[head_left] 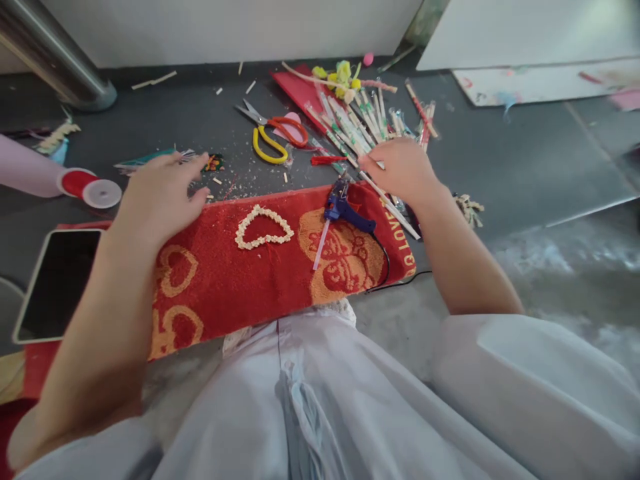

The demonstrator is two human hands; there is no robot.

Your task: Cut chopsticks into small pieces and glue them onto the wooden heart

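My left hand [160,193] lies flat, fingers apart, on the far left edge of a red and orange towel [260,273] spread on the dark floor. My right hand [400,170] is curled around a thin rolled paper stick [395,210] that slants down over the towel's right end. Just beyond that hand lies a pile of several rolled paper sticks [355,123]. A white heart outline [263,228] rests on the towel's middle. A blue glue gun [345,208] with a glue stick lies to the heart's right, its black cord trailing off the towel.
Yellow and orange scissors [273,137] lie beyond the towel. A phone or tablet [57,283] sits at the left, near a red and white tape roll [93,188]. A metal post [55,60] stands at the far left. White boards [530,40] lean at the back right.
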